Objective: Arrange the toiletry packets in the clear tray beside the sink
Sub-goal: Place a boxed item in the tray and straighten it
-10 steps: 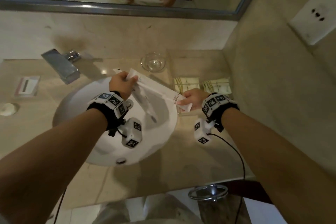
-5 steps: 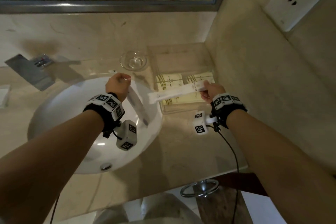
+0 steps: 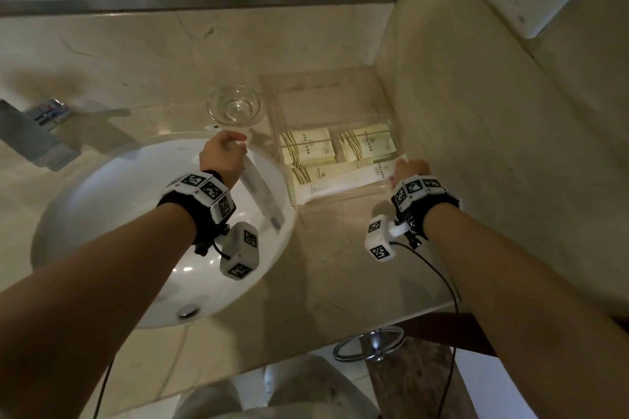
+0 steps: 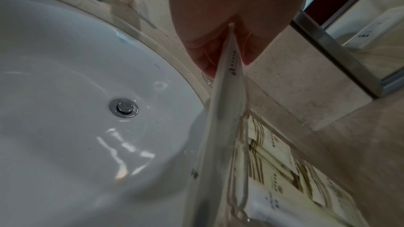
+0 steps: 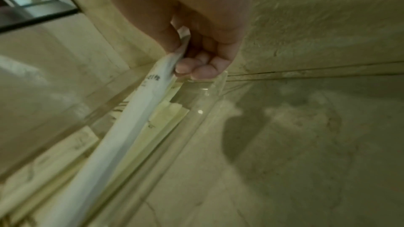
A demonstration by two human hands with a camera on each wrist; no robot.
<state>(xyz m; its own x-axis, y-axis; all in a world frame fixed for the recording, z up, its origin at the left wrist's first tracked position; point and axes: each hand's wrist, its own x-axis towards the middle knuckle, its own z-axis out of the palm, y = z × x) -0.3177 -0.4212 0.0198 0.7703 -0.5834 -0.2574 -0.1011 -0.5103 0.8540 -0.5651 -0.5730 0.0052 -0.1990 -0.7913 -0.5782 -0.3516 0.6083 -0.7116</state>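
Long white packets [image 3: 343, 180] pinched in both hands, right [image 3: 406, 169] at tray [image 3: 340, 201], left [image 3: 221, 155] over sink [image 3: 102, 214].

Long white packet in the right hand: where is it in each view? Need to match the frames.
Head: the long white packet lies across the near end of the clear tray, right of centre, its end in the right hand.
Left wrist: bottom right, only part of it, behind the tray wall.
Right wrist: runs from the fingers at centre down to lower left.
Shared landmark: the yellow packets in the tray.
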